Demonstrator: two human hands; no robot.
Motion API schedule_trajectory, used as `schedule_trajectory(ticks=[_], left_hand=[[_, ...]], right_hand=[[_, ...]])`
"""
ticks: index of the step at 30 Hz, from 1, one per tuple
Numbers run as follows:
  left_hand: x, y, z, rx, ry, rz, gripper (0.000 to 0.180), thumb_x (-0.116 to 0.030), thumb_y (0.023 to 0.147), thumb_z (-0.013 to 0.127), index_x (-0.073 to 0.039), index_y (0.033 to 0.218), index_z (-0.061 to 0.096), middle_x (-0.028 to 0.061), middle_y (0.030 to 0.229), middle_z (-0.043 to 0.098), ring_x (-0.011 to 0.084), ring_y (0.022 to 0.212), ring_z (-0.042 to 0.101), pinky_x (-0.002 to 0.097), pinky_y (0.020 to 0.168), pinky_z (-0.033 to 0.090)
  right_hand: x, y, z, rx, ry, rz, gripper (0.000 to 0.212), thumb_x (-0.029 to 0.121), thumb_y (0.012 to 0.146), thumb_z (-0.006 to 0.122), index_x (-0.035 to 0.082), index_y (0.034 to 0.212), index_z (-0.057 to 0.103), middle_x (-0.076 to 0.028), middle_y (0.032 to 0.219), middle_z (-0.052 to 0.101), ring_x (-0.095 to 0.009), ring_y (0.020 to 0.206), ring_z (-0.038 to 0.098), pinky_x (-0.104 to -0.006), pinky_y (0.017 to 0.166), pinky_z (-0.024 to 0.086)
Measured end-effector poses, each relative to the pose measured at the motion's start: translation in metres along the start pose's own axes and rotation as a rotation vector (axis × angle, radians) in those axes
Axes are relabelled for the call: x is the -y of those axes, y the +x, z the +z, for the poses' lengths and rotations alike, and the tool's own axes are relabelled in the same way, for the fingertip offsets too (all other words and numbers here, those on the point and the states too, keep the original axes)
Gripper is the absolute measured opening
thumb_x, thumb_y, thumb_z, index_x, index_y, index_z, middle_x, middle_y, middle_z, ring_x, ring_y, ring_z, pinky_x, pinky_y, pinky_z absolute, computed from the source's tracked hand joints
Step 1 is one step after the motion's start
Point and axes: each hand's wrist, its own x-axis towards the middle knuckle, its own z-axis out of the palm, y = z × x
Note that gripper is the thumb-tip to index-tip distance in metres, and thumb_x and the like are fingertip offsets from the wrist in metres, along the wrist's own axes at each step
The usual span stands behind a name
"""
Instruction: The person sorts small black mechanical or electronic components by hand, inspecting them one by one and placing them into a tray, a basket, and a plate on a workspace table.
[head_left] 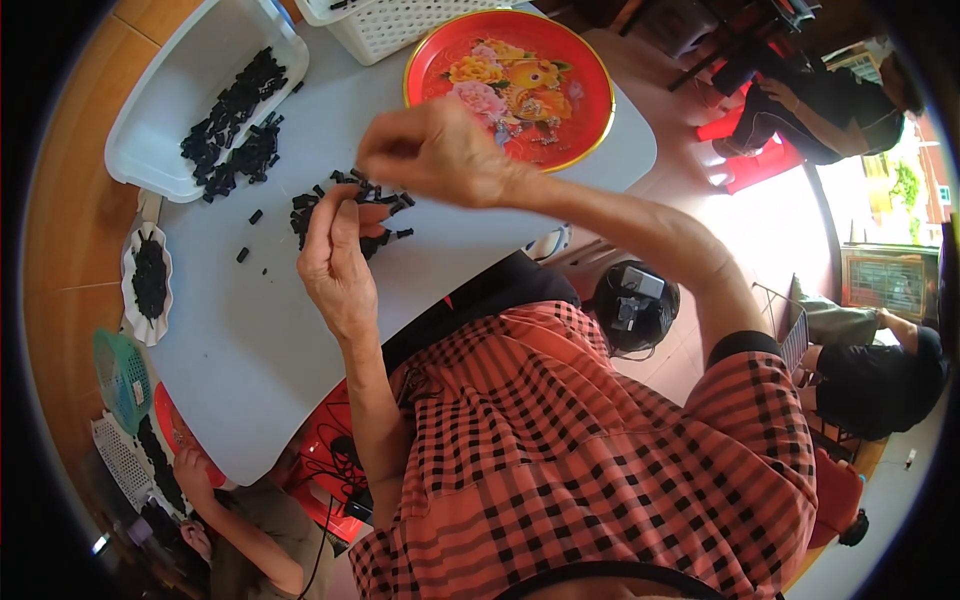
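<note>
My left hand [340, 265] is raised over a heap of small black tubular parts [303, 215] on the pale table, fingers curled together. Whatever is between its fingertips is too small to make out. Up and to the right of it is my right hand [432, 150], slightly blurred, in front of the near left edge of a round red tray [425, 62]. Its fingers are bunched, and I cannot make out what they hold. Flowers are printed on the tray, and small shiny bits [545, 140] lie in it.
A white tub [140, 140] of black parts stands far left, with a white basket [385, 30] behind. A scalloped dish [163, 290] of black pieces sits at the table's left edge. Another person's hand [192, 475] is at lower left; two people [850, 110] [880, 380] sit right.
</note>
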Motion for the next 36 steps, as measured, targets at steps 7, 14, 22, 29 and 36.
schedule_trajectory(ticks=[7,14,22,29,36], left_hand=[[0.001,0.002,0.004,0.252,-0.620,-0.326,0.030,-0.014,0.096,0.043,0.008,0.114,0.050,0.0080,0.068,0.054,0.0184,0.070,0.054,0.0307,0.075,0.045],[-0.006,0.003,0.015,0.327,-0.677,-0.361,0.030,-0.011,0.095,0.039,0.004,0.120,0.041,0.0173,0.096,0.062,0.0223,0.088,0.058,0.0346,0.083,0.045],[0.002,0.000,0.010,0.446,-0.753,-0.287,0.019,-0.015,0.096,0.043,-0.002,0.111,0.044,0.0224,0.110,0.061,0.0240,0.095,0.061,0.0340,0.088,0.046],[0.019,0.002,0.003,0.474,-1.058,-0.309,0.019,-0.017,0.098,0.044,-0.001,0.106,0.048,0.0189,0.097,0.065,0.0238,0.087,0.062,0.0329,0.080,0.049],[0.020,0.001,0.001,0.296,-1.111,-0.410,0.024,-0.017,0.098,0.043,0.002,0.111,0.050,0.0140,0.086,0.064,0.0220,0.082,0.059,0.0322,0.076,0.048]], right_hand=[[-0.053,0.012,-0.062,0.138,-0.475,-0.080,0.013,0.007,0.078,0.061,0.001,0.088,0.066,-0.012,0.076,0.065,-0.023,0.069,0.063,-0.0341,0.066,0.051],[-0.061,0.012,-0.055,0.333,-0.660,-0.280,0.009,0.005,0.080,0.059,0.001,0.086,0.063,-0.012,0.075,0.058,-0.028,0.079,0.060,-0.0381,0.069,0.049],[-0.052,0.013,-0.054,0.177,-0.440,-0.151,0.008,0.003,0.074,0.063,0.002,0.082,0.064,-0.011,0.074,0.065,-0.019,0.070,0.065,-0.0291,0.065,0.051],[-0.009,0.004,-0.033,0.134,0.066,0.002,0.014,0.000,0.077,0.063,0.001,0.090,0.067,-0.002,0.078,0.066,-0.005,0.071,0.059,-0.0206,0.065,0.048],[0.006,-0.003,-0.022,0.159,0.068,0.086,0.015,0.001,0.078,0.064,0.001,0.092,0.068,-0.001,0.078,0.066,-0.004,0.070,0.058,-0.0206,0.064,0.048]])
